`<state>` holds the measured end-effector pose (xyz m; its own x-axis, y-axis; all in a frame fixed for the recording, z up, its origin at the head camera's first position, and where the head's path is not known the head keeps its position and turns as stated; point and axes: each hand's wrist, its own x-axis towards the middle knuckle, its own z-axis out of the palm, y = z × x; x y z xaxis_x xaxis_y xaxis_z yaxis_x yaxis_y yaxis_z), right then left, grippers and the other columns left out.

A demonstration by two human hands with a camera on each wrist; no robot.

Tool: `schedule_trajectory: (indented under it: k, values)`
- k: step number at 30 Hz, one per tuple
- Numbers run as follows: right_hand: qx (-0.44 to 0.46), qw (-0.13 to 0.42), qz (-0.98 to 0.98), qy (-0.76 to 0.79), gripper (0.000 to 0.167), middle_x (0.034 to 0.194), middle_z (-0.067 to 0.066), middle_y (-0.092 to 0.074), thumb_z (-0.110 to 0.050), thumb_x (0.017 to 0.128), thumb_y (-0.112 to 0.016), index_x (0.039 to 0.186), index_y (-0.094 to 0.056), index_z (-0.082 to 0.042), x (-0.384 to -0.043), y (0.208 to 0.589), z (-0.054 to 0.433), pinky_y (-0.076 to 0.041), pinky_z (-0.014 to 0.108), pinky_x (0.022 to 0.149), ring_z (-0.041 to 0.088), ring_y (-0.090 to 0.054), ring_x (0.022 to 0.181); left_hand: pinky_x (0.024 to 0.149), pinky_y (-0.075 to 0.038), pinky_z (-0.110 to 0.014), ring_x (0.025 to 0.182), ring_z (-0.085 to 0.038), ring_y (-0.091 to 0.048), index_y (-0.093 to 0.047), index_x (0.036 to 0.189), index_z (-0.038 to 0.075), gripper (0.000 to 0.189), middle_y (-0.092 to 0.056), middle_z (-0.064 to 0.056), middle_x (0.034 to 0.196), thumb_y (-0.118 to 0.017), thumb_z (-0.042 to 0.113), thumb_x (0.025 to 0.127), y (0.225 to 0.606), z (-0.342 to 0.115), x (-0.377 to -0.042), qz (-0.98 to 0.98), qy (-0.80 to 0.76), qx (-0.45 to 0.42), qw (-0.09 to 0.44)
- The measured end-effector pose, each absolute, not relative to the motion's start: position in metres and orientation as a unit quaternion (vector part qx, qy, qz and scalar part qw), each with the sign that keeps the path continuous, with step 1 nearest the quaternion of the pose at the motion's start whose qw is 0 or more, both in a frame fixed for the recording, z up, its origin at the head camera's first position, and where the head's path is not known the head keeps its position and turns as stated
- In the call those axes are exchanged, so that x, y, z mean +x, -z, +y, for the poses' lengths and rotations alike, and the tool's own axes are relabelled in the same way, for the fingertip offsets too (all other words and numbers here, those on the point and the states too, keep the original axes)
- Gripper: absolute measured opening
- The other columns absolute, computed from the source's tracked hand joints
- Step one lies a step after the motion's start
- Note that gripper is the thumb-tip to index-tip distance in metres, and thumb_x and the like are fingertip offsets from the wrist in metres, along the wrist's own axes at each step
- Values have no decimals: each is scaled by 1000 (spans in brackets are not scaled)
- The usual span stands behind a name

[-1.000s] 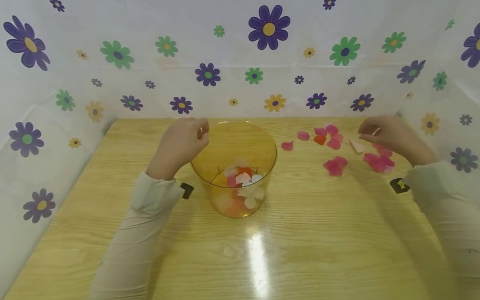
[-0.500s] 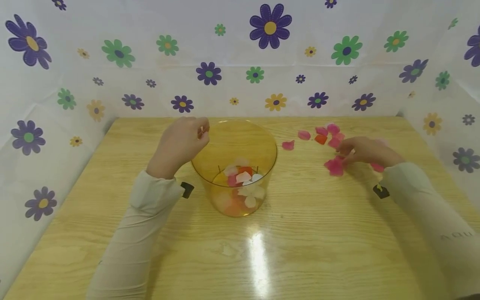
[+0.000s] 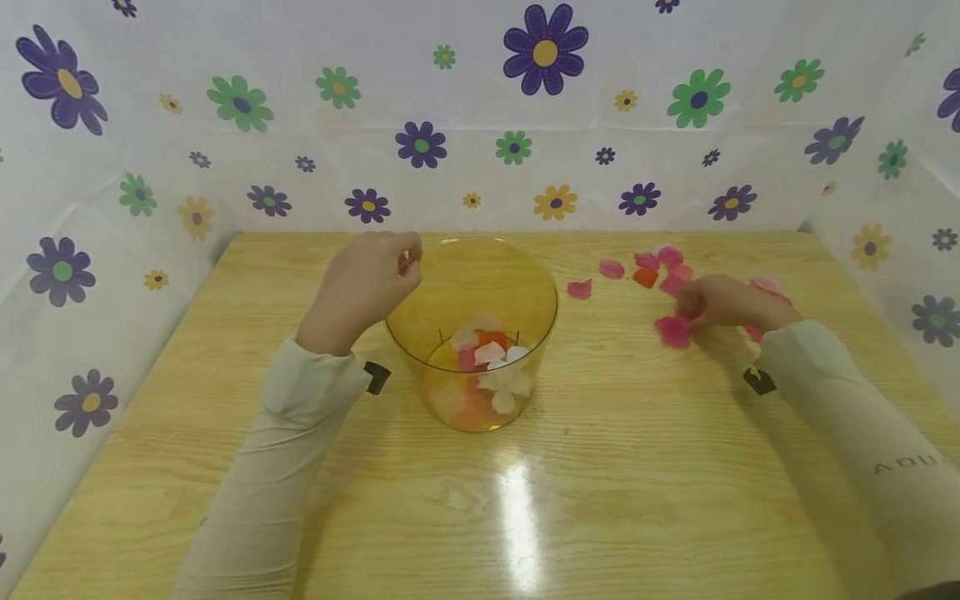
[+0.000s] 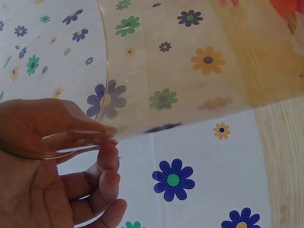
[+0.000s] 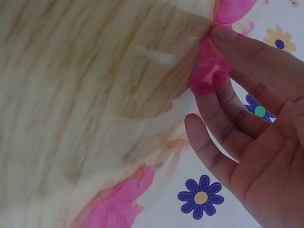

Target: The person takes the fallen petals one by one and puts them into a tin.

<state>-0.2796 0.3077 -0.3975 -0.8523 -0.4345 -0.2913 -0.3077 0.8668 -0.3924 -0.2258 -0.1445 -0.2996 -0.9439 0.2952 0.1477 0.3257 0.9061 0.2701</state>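
A see-through amber plastic bucket (image 3: 480,417) stands upright on the wooden table, with several white, pink and red petals (image 3: 491,354) inside it. My left hand (image 3: 363,292) is at its left rim; in the left wrist view the thumb and fingers pinch the clear edge (image 4: 105,57). Over on the right, my right hand (image 3: 731,302) is low at the table and pinches a bright pink petal (image 5: 209,69) between thumb and fingers, close to another pink petal (image 5: 116,204). In the head view the fingertips partly cover the pink petals (image 3: 672,332) there.
Several more petals (image 3: 647,277) lie loosely behind and left of my right hand, with a lone pink one (image 3: 580,289) nearer the bucket. Pale pink petals (image 3: 767,285) show behind the wrist. A flower-print white sheet (image 3: 480,100) walls the table's back and sides.
My right hand has moved left and down, from the right end of the petals to the pink ones near the middle of the scatter. The left hand stays at the bucket's rim.
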Motion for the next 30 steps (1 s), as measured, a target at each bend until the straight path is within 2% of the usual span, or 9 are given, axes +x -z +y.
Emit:
schedule_trajectory:
  k: [5, 14, 18, 22, 26, 30]
  values:
    - [-196, 180, 948, 172, 22, 88, 10, -67, -6, 74, -72, 94, -66, 1, -278, 398, 314, -50, 44, 81, 22, -60, 81, 65, -43, -35, 73, -24, -51, -61, 94, 7, 15, -61, -10, 81, -48, 11, 89, 300, -144, -226, -974, 149, -162, 55]
    - [-173, 194, 954, 147, 13, 86, 1, -65, -19, 80, -72, 87, -64, -10, -270, 386, 323, -47, 43, 83, 18, -56, 82, 61, -41, -33, 71, -23, -50, -62, 94, 7, 15, -60, -9, 79, -48, 11, 88, 301, -144, -226, -974, 155, -159, 54]
    - [-180, 190, 954, 147, 10, 82, 1, -66, -16, 80, -70, 82, -63, -10, -269, 381, 327, -48, 41, 81, 16, -57, 79, 61, -40, -33, 71, -23, -50, -62, 95, 7, 16, -59, -10, 79, -48, 12, 88, 300, -144, -225, -974, 154, -158, 53]
    - [-180, 183, 955, 149, 7, 78, 1, -64, -11, 83, -67, 79, -61, -9, -267, 374, 327, -48, 34, 75, 15, -54, 74, 60, -40, -33, 70, -23, -50, -61, 95, 6, 16, -59, -10, 79, -48, 12, 89, 300, -144, -226, -974, 153, -157, 53]
    - [-197, 146, 956, 159, 5, 77, 3, -63, -7, 84, -66, 81, -62, -8, -263, 361, 313, -48, 30, 71, 15, -55, 73, 60, -40, -33, 70, -23, -50, -61, 96, 6, 16, -59, -10, 80, -48, 12, 89, 300, -144, -225, -974, 153, -156, 51]
    - [-205, 104, 956, 181, 4, 87, 7, -66, -7, 84, -66, 88, -64, -8, -252, 336, 281, -51, 31, 71, 18, -58, 78, 60, -40, -33, 70, -23, -50, -61, 96, 7, 16, -59, -10, 80, -48, 12, 89, 300, -144, -226, -974, 152, -157, 51]
